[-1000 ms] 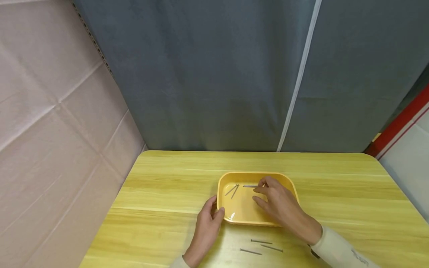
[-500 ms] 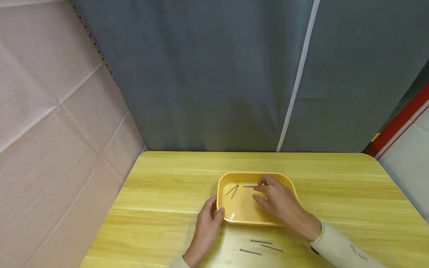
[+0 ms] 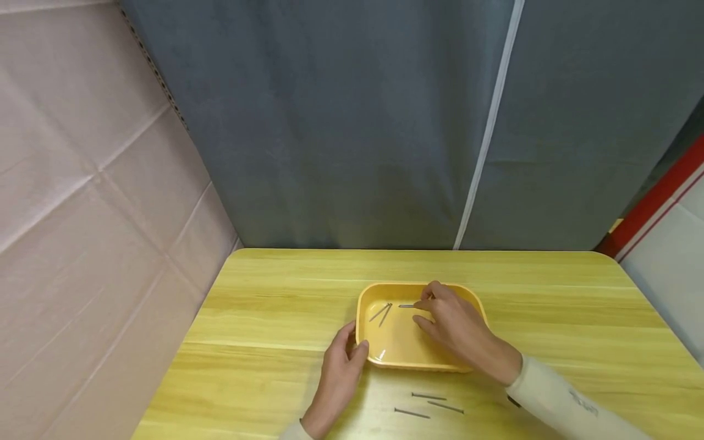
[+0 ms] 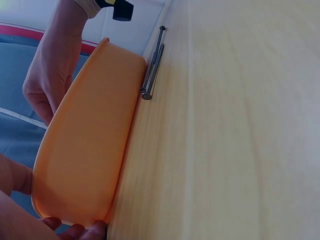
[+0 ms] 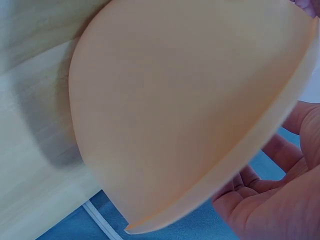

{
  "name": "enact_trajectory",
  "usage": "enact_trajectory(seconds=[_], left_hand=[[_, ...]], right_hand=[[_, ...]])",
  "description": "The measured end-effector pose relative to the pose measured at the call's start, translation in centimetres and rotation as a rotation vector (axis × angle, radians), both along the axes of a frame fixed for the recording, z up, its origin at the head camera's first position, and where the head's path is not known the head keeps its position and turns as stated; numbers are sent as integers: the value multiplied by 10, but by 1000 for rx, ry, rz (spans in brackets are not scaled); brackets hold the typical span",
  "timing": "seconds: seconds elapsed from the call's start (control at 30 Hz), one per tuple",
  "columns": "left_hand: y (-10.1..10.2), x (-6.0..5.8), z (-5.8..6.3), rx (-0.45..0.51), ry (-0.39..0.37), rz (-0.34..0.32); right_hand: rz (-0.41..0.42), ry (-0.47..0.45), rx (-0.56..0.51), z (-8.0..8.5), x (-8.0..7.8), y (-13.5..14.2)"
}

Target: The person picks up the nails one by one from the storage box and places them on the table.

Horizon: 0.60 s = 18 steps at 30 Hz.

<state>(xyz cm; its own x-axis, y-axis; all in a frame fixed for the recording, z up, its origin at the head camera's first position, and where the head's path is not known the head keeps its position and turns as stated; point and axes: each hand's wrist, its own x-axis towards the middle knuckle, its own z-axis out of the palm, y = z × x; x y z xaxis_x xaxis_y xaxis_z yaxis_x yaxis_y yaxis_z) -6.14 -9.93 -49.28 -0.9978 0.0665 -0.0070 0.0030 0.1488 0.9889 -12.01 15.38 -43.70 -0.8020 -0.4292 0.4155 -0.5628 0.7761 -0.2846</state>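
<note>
A yellow plastic tray (image 3: pixel 396 342) stands on the table in the head view. Its left front corner is in my left hand (image 3: pixel 339 374), thumb at the rim and fingers along the outer side. In the left wrist view those fingertips (image 4: pixel 75 231) press the tray's end wall. My right hand (image 3: pixel 459 327) reaches into the tray, fingers at a steel nail (image 3: pixel 406 306) whose right end they hide. Its thumb stands apart from the other fingers. Two more nails (image 3: pixel 381 314) lie at a slant inside, to the left. In the right wrist view, the tray wall hides the right fingertips.
Three loose nails (image 3: pixel 429 404) lie on the wooden table (image 3: pixel 264 305) in front of the tray. A dark grey curtain (image 3: pixel 341 134) hangs behind the table, and a pale cloth wall (image 3: pixel 110 244) rises at the left.
My right hand has shifted slightly left along the nail, covering a little more of it. The left hand, the tray and the other nails have stayed where they were.
</note>
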Motion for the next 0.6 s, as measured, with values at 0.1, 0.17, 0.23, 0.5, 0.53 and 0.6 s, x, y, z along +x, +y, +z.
enact_trajectory(seconds=[0.1, 0.17, 0.23, 0.5, 0.53, 0.6], left_hand=[[0, 0, -1, -6, 5, 0], [0, 0, -1, -8, 6, 0], [1, 0, -1, -7, 8, 1], [1, 0, 0, 3, -7, 8], [0, 1, 0, 1, -7, 7], [0, 1, 0, 0, -6, 5]], right_hand=[[12, -12, 6, 1, -3, -1], [19, -21, 3, 1, -5, 0], [26, -29, 0, 1, -6, -1], [6, -44, 19, 0, -13, -3], [7, -41, 23, 1, -13, -3], [15, -28, 30, 1, -15, -4]])
